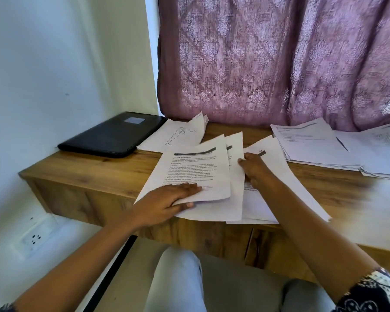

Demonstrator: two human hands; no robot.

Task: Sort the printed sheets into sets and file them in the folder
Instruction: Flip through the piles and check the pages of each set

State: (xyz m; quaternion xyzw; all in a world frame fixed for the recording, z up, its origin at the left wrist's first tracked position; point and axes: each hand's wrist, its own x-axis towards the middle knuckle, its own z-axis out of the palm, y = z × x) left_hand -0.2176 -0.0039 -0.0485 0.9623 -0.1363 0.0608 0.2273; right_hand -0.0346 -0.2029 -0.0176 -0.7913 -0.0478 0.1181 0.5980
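Wooden desk: left hand pinches top sheet; right hand fingers grip fanned sheets.

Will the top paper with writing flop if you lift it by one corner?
Probably floppy: the top sheet curls at its lower edge where the left hand pinches it. Likely slides easily over the loose sheets underneath.

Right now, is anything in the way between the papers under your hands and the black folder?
Nothing visible blocks it. Bare desk lies between the fanned sheets and the folder; the figure-drawing sheets lie just right of that path. The folder is shut.
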